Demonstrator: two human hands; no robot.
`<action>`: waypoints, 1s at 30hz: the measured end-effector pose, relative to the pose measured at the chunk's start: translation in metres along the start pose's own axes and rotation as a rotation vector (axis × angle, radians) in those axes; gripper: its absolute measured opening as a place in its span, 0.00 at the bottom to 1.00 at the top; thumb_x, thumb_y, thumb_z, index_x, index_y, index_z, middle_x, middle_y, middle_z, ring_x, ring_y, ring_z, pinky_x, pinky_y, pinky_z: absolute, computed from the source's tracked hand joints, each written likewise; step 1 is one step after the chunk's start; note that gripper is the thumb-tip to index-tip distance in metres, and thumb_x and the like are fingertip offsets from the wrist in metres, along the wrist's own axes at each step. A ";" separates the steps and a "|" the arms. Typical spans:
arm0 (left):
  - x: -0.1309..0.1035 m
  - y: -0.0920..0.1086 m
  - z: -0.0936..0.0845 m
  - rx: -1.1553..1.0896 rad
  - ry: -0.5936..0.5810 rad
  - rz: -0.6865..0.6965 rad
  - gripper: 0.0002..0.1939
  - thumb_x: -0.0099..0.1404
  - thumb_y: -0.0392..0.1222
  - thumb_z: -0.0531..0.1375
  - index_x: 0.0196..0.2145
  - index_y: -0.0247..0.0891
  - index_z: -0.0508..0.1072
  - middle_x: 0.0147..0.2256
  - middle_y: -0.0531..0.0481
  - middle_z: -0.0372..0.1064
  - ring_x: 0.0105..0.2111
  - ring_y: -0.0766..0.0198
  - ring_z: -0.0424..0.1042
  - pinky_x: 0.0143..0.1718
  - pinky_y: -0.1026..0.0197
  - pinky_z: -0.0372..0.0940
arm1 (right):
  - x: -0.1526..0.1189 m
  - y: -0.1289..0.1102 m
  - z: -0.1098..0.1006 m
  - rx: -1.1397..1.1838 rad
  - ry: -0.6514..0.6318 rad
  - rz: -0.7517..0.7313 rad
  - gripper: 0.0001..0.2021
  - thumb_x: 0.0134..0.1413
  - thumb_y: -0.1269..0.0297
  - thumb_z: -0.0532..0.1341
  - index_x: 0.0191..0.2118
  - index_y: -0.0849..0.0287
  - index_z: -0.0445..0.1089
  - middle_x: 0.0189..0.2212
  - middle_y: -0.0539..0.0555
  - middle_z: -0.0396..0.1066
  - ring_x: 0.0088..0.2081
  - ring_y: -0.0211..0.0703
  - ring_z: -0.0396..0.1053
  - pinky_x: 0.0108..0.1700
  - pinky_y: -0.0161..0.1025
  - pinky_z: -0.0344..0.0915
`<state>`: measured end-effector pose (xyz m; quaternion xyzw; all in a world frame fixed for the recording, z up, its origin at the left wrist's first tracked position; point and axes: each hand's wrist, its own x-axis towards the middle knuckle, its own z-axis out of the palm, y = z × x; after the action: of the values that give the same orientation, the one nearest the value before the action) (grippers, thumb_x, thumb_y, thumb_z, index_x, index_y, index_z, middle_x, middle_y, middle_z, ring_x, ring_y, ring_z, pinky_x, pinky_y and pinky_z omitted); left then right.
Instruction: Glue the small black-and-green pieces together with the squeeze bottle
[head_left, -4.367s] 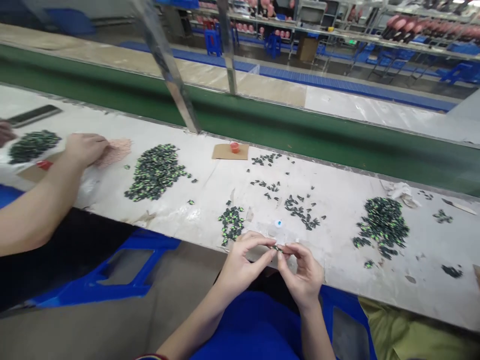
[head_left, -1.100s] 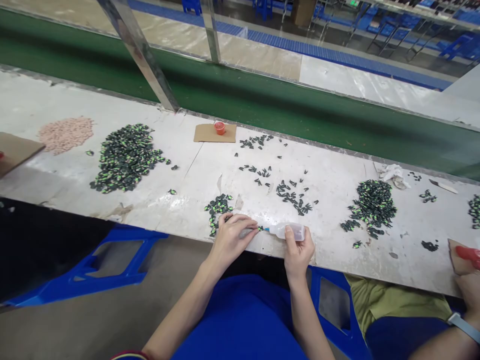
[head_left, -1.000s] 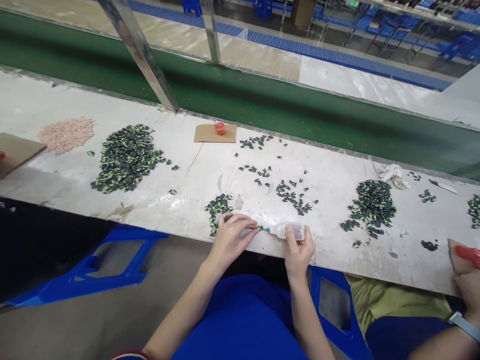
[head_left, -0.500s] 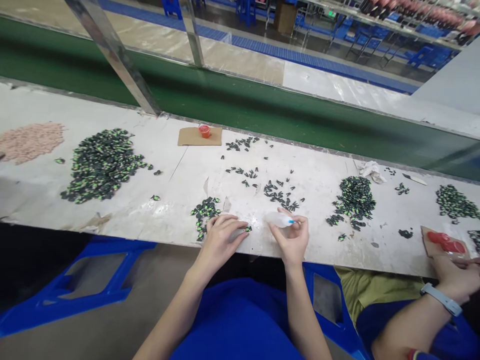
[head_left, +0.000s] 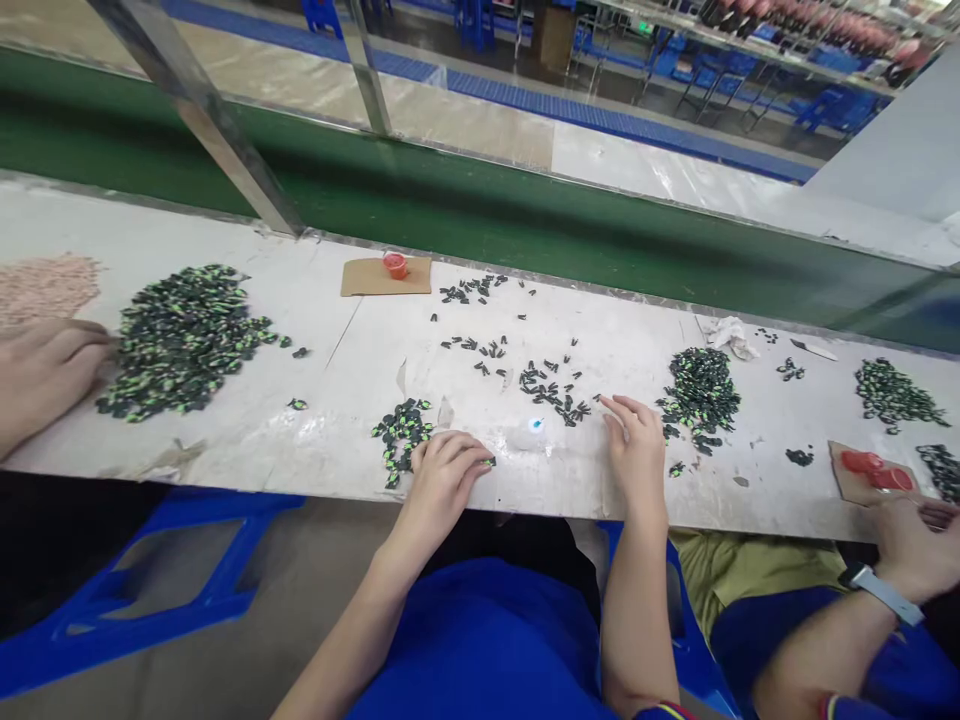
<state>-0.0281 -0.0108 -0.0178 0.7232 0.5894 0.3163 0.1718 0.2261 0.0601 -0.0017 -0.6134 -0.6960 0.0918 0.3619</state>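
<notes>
My left hand (head_left: 450,470) rests near the table's front edge, thumb and fingers pinched on a small black-and-green piece (head_left: 490,461). Beside its knuckles lies a small cluster of similar black-and-green pieces (head_left: 403,432). My right hand (head_left: 636,450) reaches forward over the table, its fingers stretched out and apart. Its index fingertip meets a small black piece (head_left: 598,398) at the edge of a loose scatter of black pieces (head_left: 555,390). Between my hands a translucent white squeeze bottle (head_left: 525,434) with a blue tip lies on the tabletop.
A red cup (head_left: 395,265) stands on cardboard (head_left: 358,278) at the back. Larger piles of black-and-green pieces lie left (head_left: 184,340) and right (head_left: 703,388). A co-worker's hand (head_left: 49,375) is at far left, another's (head_left: 911,540) at far right, near red containers (head_left: 862,462).
My right hand has let go of the squeeze bottle, now lying on the table, and moved right and forward to the black pieces. A co-worker's hand has appeared at left. My left hand keeps its pinch.
</notes>
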 end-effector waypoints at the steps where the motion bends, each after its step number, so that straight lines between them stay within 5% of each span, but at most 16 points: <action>1: 0.000 0.001 0.000 -0.006 0.006 -0.001 0.07 0.68 0.37 0.56 0.36 0.43 0.75 0.38 0.50 0.76 0.44 0.55 0.69 0.46 0.51 0.54 | 0.008 0.006 0.001 -0.059 -0.012 -0.002 0.12 0.58 0.67 0.57 0.42 0.53 0.77 0.42 0.59 0.73 0.46 0.52 0.66 0.49 0.52 0.64; 7: -0.005 0.001 -0.008 -0.076 0.067 -0.004 0.08 0.69 0.38 0.54 0.38 0.43 0.73 0.36 0.50 0.77 0.46 0.55 0.69 0.48 0.50 0.56 | 0.034 0.014 0.021 -0.139 -0.161 0.143 0.08 0.53 0.65 0.60 0.33 0.57 0.78 0.33 0.58 0.71 0.36 0.50 0.67 0.43 0.48 0.64; 14: -0.006 0.007 -0.014 -0.209 0.093 -0.031 0.06 0.67 0.38 0.56 0.38 0.42 0.74 0.35 0.51 0.76 0.42 0.57 0.71 0.46 0.52 0.61 | 0.021 0.002 0.012 -0.112 -0.034 0.224 0.11 0.56 0.64 0.54 0.33 0.62 0.73 0.33 0.61 0.73 0.35 0.51 0.69 0.41 0.48 0.64; 19: -0.003 0.024 -0.016 -0.326 0.167 -0.033 0.06 0.66 0.38 0.58 0.39 0.41 0.74 0.36 0.49 0.76 0.40 0.59 0.72 0.43 0.56 0.66 | -0.016 -0.041 -0.011 0.370 0.103 0.359 0.12 0.53 0.57 0.62 0.36 0.60 0.74 0.31 0.56 0.76 0.31 0.45 0.73 0.37 0.44 0.70; 25: 0.002 0.040 -0.020 -0.271 0.187 0.086 0.07 0.67 0.36 0.57 0.41 0.41 0.74 0.34 0.50 0.77 0.37 0.61 0.71 0.41 0.57 0.65 | -0.054 -0.109 -0.006 0.695 -0.135 0.249 0.06 0.55 0.63 0.62 0.32 0.56 0.76 0.33 0.53 0.77 0.37 0.43 0.74 0.38 0.39 0.73; 30: 0.001 0.043 -0.026 -0.157 0.196 0.106 0.08 0.68 0.35 0.56 0.41 0.42 0.74 0.34 0.52 0.77 0.37 0.60 0.71 0.44 0.54 0.61 | -0.057 -0.118 0.004 0.738 -0.240 0.319 0.07 0.59 0.62 0.60 0.37 0.56 0.75 0.35 0.53 0.77 0.38 0.43 0.76 0.40 0.38 0.75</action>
<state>-0.0130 -0.0241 0.0289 0.7032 0.5378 0.4393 0.1524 0.1297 -0.0184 0.0406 -0.5275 -0.5498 0.4610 0.4550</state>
